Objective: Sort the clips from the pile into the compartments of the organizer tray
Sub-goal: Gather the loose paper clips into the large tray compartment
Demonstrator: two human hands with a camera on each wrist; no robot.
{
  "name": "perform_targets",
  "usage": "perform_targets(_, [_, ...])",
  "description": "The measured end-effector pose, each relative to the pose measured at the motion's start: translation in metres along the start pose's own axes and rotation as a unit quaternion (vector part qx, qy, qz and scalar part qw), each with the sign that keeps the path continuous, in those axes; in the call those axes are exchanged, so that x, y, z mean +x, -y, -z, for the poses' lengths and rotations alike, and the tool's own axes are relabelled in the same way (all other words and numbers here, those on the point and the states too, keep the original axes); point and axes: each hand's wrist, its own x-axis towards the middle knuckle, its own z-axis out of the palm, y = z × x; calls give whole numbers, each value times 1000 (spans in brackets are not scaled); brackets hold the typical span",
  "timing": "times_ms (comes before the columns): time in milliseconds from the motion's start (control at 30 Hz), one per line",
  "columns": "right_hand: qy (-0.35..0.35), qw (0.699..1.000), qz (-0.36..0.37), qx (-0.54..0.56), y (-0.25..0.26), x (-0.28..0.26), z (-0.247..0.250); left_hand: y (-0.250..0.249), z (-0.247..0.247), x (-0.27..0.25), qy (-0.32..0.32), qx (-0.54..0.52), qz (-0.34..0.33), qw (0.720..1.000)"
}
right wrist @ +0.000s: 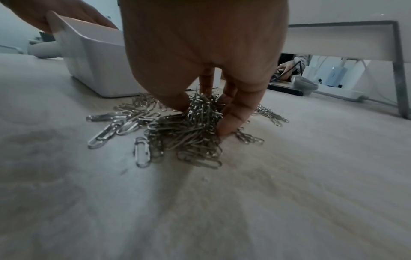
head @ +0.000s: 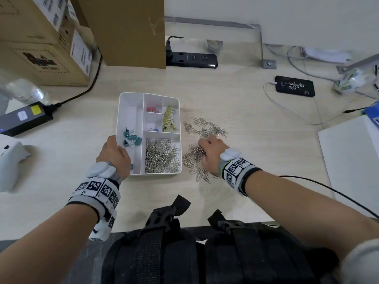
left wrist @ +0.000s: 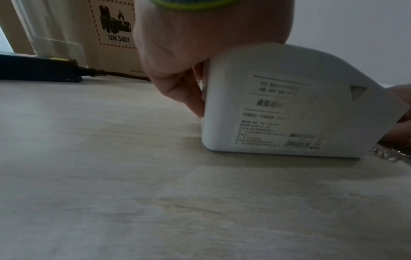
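Note:
A white organizer tray (head: 120,111) sits mid-table, with teal binder clips (head: 132,137), pink clips (head: 151,109), yellow clips (head: 169,119) and a heap of silver paper clips (head: 162,155) in separate compartments. My left hand (head: 113,154) grips the tray's near-left corner (left wrist: 222,98), tipping it up. To the right of the tray lies a loose pile of silver paper clips (head: 205,128). My right hand (head: 209,152) is down on that pile, with thumb and fingers (right wrist: 231,123) pinching a bunch of paper clips (right wrist: 195,119).
Cardboard boxes (head: 47,42) stand at the back left, and a black power strip (head: 191,59) lies behind the tray. A phone (head: 295,86) on a cable is at the back right, a black adapter (head: 24,117) at the left, a white sheet (head: 352,156) at the right edge.

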Motion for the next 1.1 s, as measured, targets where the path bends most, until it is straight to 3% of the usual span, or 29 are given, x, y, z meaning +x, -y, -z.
perform_targets(133, [14, 1000, 2, 16, -2, 7, 7, 3, -3, 3, 3, 2, 10, 1000])
perform_targets(300, [-8, 993, -57, 107, -9, 9, 21, 3, -4, 3, -5, 7, 1, 1000])
perform_targets(633, [-38, 935, -187, 299, -9, 17, 46, 6, -4, 5, 7, 11, -5, 1000])
perform_targets(900, [-39, 928, -192, 318, -6, 15, 56, 15, -6, 6, -3, 15, -19, 1000])
perform_targets(1100, [-54, 934, -141, 323, 12, 11, 68, 14, -8, 6, -13, 8, -13, 1000])
